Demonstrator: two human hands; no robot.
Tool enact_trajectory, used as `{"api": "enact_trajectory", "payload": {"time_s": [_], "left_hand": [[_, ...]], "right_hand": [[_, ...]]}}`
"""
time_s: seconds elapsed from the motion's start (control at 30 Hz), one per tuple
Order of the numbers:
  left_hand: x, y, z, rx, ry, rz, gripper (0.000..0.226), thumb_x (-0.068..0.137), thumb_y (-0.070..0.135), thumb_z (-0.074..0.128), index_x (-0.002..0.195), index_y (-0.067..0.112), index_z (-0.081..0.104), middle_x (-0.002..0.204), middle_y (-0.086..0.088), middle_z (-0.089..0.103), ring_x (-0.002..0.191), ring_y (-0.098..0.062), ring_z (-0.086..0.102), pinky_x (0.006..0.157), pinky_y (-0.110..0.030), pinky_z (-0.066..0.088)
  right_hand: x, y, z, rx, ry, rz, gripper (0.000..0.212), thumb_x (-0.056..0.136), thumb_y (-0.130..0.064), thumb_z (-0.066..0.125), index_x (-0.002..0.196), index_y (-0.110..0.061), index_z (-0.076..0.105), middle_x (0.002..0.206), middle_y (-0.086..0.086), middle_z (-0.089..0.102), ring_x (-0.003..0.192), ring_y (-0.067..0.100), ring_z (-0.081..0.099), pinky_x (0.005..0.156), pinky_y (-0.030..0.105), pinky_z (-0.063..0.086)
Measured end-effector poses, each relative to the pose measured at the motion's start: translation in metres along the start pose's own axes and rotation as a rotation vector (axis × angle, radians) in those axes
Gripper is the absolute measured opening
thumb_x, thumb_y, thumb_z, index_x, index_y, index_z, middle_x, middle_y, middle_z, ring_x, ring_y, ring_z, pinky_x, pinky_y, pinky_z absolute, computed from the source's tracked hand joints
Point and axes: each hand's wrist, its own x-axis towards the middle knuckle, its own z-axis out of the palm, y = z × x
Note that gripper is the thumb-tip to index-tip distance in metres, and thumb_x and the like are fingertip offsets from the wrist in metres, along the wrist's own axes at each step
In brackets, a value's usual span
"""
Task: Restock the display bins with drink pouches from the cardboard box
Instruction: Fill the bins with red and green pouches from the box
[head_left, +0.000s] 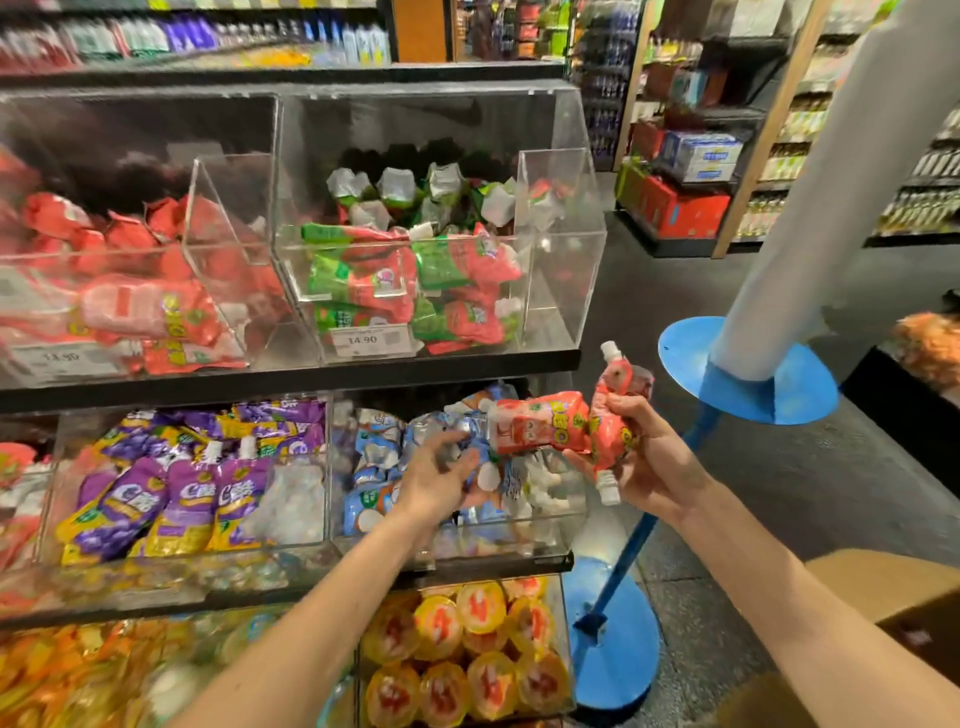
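Pouches, a small bunch of red pouches (545, 423), sit clamped in my right hand (644, 457), thumb in front and fingers curled behind. Their white caps point up, down and left. The bunch hangs below and to the right of the green-and-red bin (556, 312), outside every container.

That clear bin holds green-and-red pouches piled about halfway up, with a price tag (363, 340) on its front. Left of it, the red bin (208, 244) is heaped with red pouches like the ones I hold. Directly under the green-and-red bin is the blue bin (519, 540), filled with blue-and-white pouches. My left hand (441, 478) is in front of it with fingers spread and loose, holding nothing. It is blurred, so I cannot tell whether it touches anything.

Below and left of the green-and-red bin, the purple bin (52, 467) carries purple-and-yellow pouches. Lower still, the cup bin (563, 623) holds yellow-lidded cups. The cardboard box (883, 587) lies far below and right of it. I can't see inside the box.
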Motion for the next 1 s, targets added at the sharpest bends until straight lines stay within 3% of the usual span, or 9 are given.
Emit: {"api": "enact_trajectory", "payload": {"time_s": [0.1, 0.23, 0.37, 0.43, 0.5, 0.57, 0.7, 0.9, 1.0], "left_hand": [[-0.006, 0.002, 0.005, 0.642, 0.012, 0.187, 0.015, 0.094, 0.043, 0.064, 0.095, 0.027, 0.062, 0.085, 0.003, 0.066, 0.076, -0.017, 0.065, 0.065, -0.031, 0.05], [-0.004, 0.014, 0.001, 0.967, -0.101, 0.254, 0.026, 0.088, 0.05, 0.067, 0.087, 0.024, 0.069, 0.092, 0.004, 0.067, 0.091, -0.019, 0.063, 0.072, -0.031, 0.048], [0.006, 0.028, -0.029, 0.629, -0.147, 0.18, 0.019, 0.094, 0.007, 0.057, 0.096, 0.018, 0.072, 0.084, 0.006, 0.068, 0.085, -0.014, 0.066, 0.073, -0.028, 0.053], [0.002, 0.042, -0.038, 0.174, -0.07, 0.119, 0.023, 0.101, 0.007, 0.049, 0.117, 0.008, 0.066, 0.084, -0.002, 0.066, 0.07, -0.015, 0.063, 0.061, -0.027, 0.053], [-0.006, 0.055, -0.048, -0.04, -0.147, 0.078, 0.028, 0.104, 0.016, 0.049, 0.129, 0.013, 0.06, 0.099, -0.003, 0.066, 0.083, -0.018, 0.064, 0.075, -0.034, 0.055], [-0.02, 0.061, -0.059, -0.041, -0.296, 0.068, 0.033, 0.1, 0.023, 0.056, 0.132, 0.022, 0.057, 0.113, 0.001, 0.067, 0.104, -0.022, 0.065, 0.092, -0.043, 0.053], [-0.044, 0.064, -0.093, 0.057, -0.517, 0.069, 0.051, 0.079, 0.006, 0.066, 0.127, 0.024, 0.061, 0.124, -0.009, 0.064, 0.11, -0.025, 0.065, 0.078, -0.034, 0.058], [-0.073, 0.087, -0.17, 0.151, -0.34, 0.212, 0.038, 0.084, -0.01, 0.064, 0.107, 0.019, 0.071, 0.086, -0.008, 0.072, 0.077, -0.017, 0.066, 0.063, -0.025, 0.053], [-0.09, 0.098, -0.206, 0.077, -0.269, 0.258, 0.038, 0.077, -0.008, 0.074, 0.105, 0.017, 0.07, 0.087, -0.01, 0.07, 0.071, -0.013, 0.067, 0.06, -0.023, 0.054]], "right_hand": [[0.001, 0.002, 0.003, -0.014, -0.031, 0.017, 0.076, 0.053, -0.027, 0.093, 0.119, -0.006, 0.061, 0.118, 0.023, 0.068, 0.1, 0.034, 0.071, 0.083, 0.041, 0.057], [0.0, 0.006, 0.008, 0.006, 0.001, 0.036, 0.046, 0.083, -0.023, 0.064, 0.124, -0.006, 0.056, 0.118, 0.022, 0.069, 0.1, 0.032, 0.071, 0.076, 0.035, 0.059], [-0.003, 0.015, 0.019, -0.006, 0.031, 0.016, 0.046, 0.081, -0.022, 0.067, 0.123, -0.007, 0.056, 0.116, 0.023, 0.069, 0.094, 0.03, 0.071, 0.067, 0.032, 0.06], [-0.005, 0.019, 0.024, -0.018, 0.049, 0.021, 0.044, 0.079, -0.02, 0.072, 0.118, -0.009, 0.058, 0.117, 0.021, 0.068, 0.093, 0.029, 0.071, 0.063, 0.031, 0.06], [-0.006, 0.026, 0.035, -0.024, 0.037, 0.028, 0.05, 0.074, -0.019, 0.079, 0.119, -0.008, 0.058, 0.119, 0.021, 0.067, 0.094, 0.03, 0.07, 0.061, 0.031, 0.06], [-0.007, 0.034, 0.051, -0.039, 0.027, 0.035, 0.049, 0.073, -0.018, 0.077, 0.117, -0.008, 0.058, 0.113, 0.02, 0.068, 0.089, 0.028, 0.07, 0.059, 0.03, 0.06], [-0.013, 0.047, 0.086, -0.079, -0.035, 0.022, 0.031, 0.077, -0.021, 0.066, 0.105, -0.007, 0.061, 0.09, 0.013, 0.073, 0.07, 0.02, 0.071, 0.054, 0.027, 0.058], [-0.012, 0.061, 0.144, -0.405, -0.142, -0.088, 0.037, 0.073, -0.013, 0.071, 0.107, -0.015, 0.059, 0.084, 0.007, 0.067, 0.065, 0.017, 0.064, 0.068, 0.037, 0.052], [-0.016, 0.064, 0.186, -0.517, -0.184, -0.184, 0.039, 0.07, -0.001, 0.075, 0.103, -0.018, 0.063, 0.08, 0.011, 0.067, 0.068, 0.024, 0.064, 0.058, 0.035, 0.055]]}}
